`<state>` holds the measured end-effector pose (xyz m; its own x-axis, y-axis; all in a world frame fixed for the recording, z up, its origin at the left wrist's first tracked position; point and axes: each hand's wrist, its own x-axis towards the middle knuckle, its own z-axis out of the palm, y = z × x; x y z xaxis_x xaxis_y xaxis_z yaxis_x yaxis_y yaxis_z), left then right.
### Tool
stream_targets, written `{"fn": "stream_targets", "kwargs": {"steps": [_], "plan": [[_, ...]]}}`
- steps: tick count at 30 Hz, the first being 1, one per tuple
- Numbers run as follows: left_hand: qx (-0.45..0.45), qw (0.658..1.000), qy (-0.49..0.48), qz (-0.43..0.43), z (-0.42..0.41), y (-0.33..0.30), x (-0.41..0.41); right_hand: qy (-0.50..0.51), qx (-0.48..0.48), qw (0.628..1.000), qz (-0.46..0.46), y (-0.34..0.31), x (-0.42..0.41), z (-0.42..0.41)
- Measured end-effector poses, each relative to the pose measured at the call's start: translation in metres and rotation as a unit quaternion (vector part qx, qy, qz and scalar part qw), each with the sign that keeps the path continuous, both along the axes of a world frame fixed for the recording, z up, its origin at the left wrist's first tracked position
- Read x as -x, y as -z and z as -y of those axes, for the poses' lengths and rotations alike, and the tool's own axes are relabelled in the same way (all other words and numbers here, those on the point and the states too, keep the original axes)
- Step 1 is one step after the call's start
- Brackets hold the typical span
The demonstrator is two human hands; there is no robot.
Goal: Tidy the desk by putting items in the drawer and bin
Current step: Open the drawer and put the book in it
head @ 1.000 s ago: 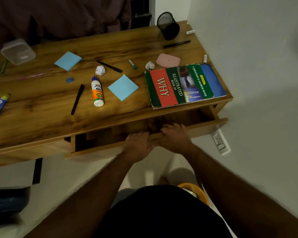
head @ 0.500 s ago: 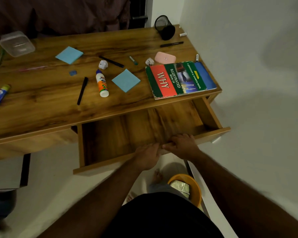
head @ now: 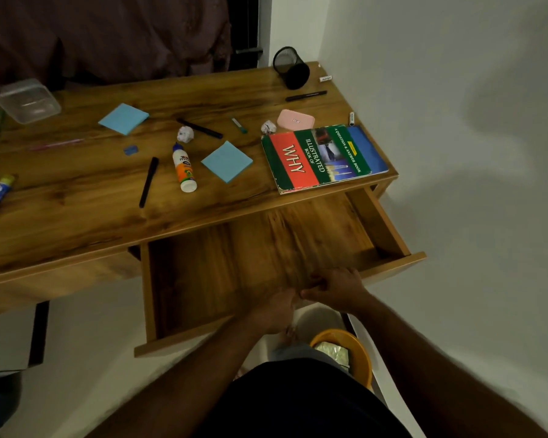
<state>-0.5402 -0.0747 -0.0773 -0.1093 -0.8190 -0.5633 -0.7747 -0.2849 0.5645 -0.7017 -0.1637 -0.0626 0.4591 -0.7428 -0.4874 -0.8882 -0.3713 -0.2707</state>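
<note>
Both hands, left hand [head: 274, 311] and right hand [head: 334, 287], grip the front edge of the open drawer [head: 250, 263], while the book [head: 321, 158] lies up-right on the desk [head: 76, 216], long axis sideways, nearer the right hand

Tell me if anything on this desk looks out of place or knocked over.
Yes. The black mesh pen cup lies tipped on its side at the desk's far corner, with pens scattered loose. The glue bottle also lies flat, and two crumpled paper balls sit among the stationery. Nothing looks spilled or broken.
</note>
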Motion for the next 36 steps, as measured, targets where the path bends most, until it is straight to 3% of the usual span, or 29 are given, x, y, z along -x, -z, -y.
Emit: {"fn": "stream_targets", "kwargs": {"steps": [3,5,8,13,17,20,27,32,36], "plan": [[-0.020,0.999,-0.011,-0.044,0.016,-0.009,-0.007,0.093,-0.076,0.991,0.059,0.000,-0.008,0.012],[-0.002,0.999,-0.022,-0.045,0.034,-0.018,-0.015,0.172,-0.135,0.960,0.175,-0.002,-0.012,0.024],[0.059,0.996,-0.061,-0.031,0.068,-0.035,-0.026,0.277,-0.193,0.883,0.327,-0.020,-0.020,0.045],[0.189,0.975,-0.118,0.024,0.141,-0.073,-0.048,0.391,-0.232,0.767,0.453,-0.036,-0.033,0.098],[0.226,0.961,-0.161,0.025,0.210,-0.096,-0.062,0.457,-0.303,0.661,0.512,-0.035,-0.037,0.131],[0.227,0.958,-0.176,0.015,0.258,-0.103,-0.066,0.498,-0.338,0.611,0.515,-0.032,-0.038,0.145],[0.197,0.969,-0.131,0.073,0.337,-0.090,-0.069,0.530,-0.367,0.577,0.501,-0.017,-0.029,0.162],[0.219,0.950,-0.065,0.213,0.365,-0.075,-0.081,0.524,-0.382,0.581,0.491,-0.012,-0.025,0.168],[0.172,0.960,-0.037,0.219,0.380,-0.069,-0.085,0.530,-0.384,0.580,0.485,-0.008,-0.026,0.171]]}}
